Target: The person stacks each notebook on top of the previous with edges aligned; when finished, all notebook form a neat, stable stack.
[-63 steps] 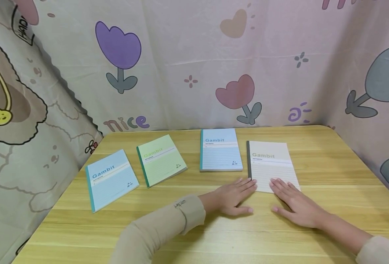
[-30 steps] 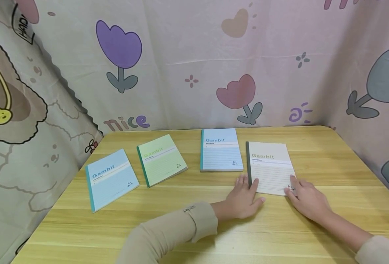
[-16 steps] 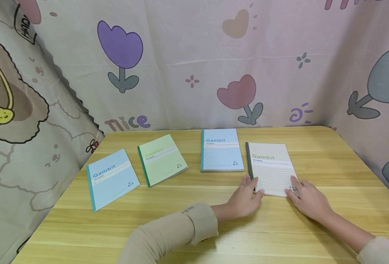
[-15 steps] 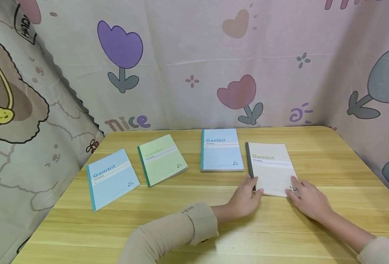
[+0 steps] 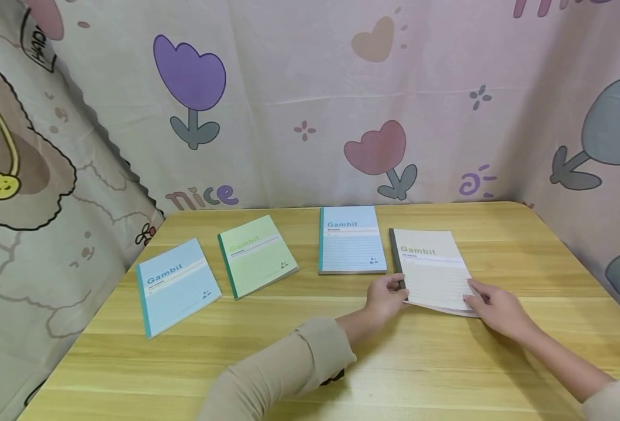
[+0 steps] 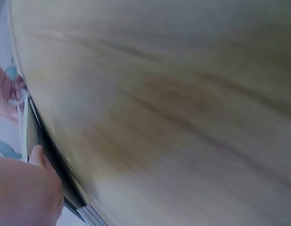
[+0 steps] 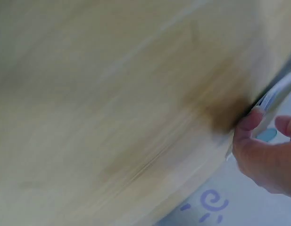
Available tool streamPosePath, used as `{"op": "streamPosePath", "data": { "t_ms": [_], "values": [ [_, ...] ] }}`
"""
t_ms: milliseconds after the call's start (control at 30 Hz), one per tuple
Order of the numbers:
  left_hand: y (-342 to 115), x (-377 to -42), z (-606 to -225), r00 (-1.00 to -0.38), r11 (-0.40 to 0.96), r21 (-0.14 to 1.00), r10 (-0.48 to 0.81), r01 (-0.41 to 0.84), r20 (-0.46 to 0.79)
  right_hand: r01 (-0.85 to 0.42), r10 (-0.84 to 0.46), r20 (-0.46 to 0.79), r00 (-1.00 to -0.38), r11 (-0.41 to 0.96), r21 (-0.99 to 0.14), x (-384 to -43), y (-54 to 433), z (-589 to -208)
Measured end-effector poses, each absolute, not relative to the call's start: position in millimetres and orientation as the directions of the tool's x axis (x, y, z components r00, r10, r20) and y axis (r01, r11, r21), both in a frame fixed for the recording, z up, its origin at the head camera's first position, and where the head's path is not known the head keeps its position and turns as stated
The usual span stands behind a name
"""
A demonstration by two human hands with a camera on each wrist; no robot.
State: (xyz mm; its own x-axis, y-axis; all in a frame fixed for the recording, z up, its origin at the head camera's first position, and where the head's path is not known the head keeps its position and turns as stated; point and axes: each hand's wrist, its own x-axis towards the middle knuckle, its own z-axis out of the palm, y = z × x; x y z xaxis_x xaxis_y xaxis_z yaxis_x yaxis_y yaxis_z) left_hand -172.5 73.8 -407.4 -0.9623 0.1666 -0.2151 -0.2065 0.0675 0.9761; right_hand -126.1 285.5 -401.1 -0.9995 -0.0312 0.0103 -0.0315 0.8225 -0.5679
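Observation:
A white notebook (image 5: 433, 269) with a dark spine lies at the right of the row, its near edge raised off the table. My left hand (image 5: 386, 301) pinches the spine side near its lower corner. On the opposite side, my right hand (image 5: 499, 307) grips the lower right corner between thumb and fingers. In the left wrist view the left hand (image 6: 27, 190) shows against the dark spine. The right wrist view has the right hand (image 7: 265, 150) at the notebook's pale page edge (image 7: 279, 89).
A blue notebook (image 5: 352, 240) lies just left of the white one. Farther left are a green notebook (image 5: 257, 257) and another blue notebook (image 5: 178, 286). All rest on the wooden table (image 5: 183, 374), with a printed curtain (image 5: 278, 70) behind.
Both hands have gone from lying flat near the white notebook's lower edge to gripping its two sides. Its near edge has come up from the table.

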Motion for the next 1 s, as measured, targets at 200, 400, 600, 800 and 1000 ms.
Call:
{"op": "streamPosePath", "data": {
  "t_ms": [200, 400, 600, 800, 1000],
  "values": [
    [68, -183, -410, -0.958, -0.015, 0.976, 0.199, -0.216, -0.209, 0.211, -0.008, -0.26, -0.966, 0.561, -0.8, -130, 296, -394],
    [61, -188, -410, -0.951, -0.079, 0.978, 0.263, -0.191, -0.164, 0.29, -0.108, -0.336, -0.936, 0.309, -0.906, -134, 301, -398],
    [49, -193, -404, -0.941, -0.107, 0.986, 0.327, -0.131, -0.09, 0.244, -0.131, -0.275, -0.953, 0.21, -0.947, -138, 299, -396],
    [32, -195, -400, -0.926, -0.069, 0.994, 0.373, -0.082, -0.051, 0.135, -0.123, -0.166, -0.978, 0.229, -0.964, -143, 291, -394],
    [14, -197, -394, -0.926, -0.018, 1.0, 0.378, -0.02, -0.012, 0.109, -0.094, -0.141, -0.985, 0.285, -0.952, -147, 275, -383]
  ]
}}
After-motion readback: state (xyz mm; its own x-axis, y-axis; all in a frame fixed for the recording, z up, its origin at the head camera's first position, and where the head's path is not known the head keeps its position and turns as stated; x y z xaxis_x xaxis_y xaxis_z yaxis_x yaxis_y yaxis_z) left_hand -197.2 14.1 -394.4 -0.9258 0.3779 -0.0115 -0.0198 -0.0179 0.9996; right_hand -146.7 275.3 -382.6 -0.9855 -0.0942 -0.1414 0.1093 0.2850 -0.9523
